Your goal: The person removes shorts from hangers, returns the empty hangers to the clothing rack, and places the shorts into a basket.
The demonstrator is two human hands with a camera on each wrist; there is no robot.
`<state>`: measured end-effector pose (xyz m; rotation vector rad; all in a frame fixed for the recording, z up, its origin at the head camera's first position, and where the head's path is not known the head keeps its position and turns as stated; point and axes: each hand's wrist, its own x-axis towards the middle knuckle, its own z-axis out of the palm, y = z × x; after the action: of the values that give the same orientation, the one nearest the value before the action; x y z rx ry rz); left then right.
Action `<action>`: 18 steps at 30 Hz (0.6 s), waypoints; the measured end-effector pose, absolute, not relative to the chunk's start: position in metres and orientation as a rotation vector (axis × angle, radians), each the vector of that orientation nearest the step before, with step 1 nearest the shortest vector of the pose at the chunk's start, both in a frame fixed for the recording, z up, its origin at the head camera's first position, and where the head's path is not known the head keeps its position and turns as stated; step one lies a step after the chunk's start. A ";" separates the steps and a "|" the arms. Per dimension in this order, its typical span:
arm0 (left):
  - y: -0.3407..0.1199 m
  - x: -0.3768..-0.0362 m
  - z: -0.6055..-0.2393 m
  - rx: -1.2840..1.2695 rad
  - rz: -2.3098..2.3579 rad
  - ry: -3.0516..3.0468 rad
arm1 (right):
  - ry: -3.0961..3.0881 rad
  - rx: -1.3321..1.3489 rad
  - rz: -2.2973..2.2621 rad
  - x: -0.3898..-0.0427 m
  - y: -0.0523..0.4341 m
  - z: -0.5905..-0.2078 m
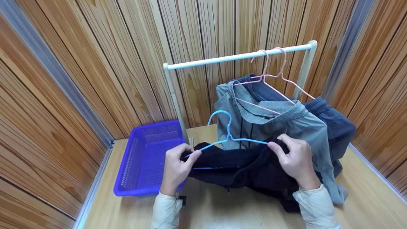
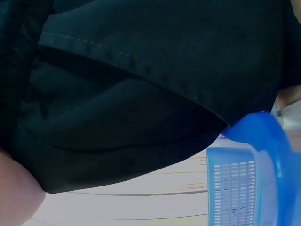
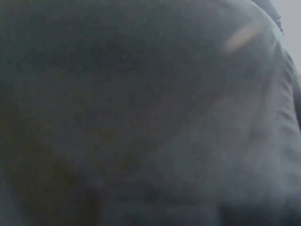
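Observation:
Blue clothes hanger (image 1: 229, 136) sits inside the waist of black pants (image 1: 267, 173), its hook pointing up in the head view. At the left end, my left hand (image 1: 178, 165) pinches the waistband together with the hanger's arm, thumb on the near side. My right hand (image 1: 294, 157) grips the waistband at the other end, its thumb against the hanger's arm. Dark folds of the pants (image 2: 164, 94) fill most of the left wrist view. Blurred grey cloth (image 3: 188, 117) covers nearly all of the right wrist view, hiding that hand.
Behind the hands stands a white rack with a horizontal rail (image 1: 222, 58). Grey pants (image 1: 270, 124) and darker blue-grey pants (image 1: 337, 124) hang there on pink hangers (image 1: 281, 74). A purple basket (image 1: 127, 168) rests on the wooden table (image 1: 216, 213) at left. Wood-panelled walls enclose the table.

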<state>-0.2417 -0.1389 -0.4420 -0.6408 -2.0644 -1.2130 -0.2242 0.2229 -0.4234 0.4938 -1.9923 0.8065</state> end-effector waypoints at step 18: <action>-0.131 -0.240 -0.450 -0.570 -1.204 -1.962 | -1.964 0.548 0.805 -0.238 0.222 -0.437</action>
<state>-0.2398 -0.1310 -0.4503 -0.5696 -1.9623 -1.2041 -0.2377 0.2221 -0.4370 0.5480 -1.9642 0.8050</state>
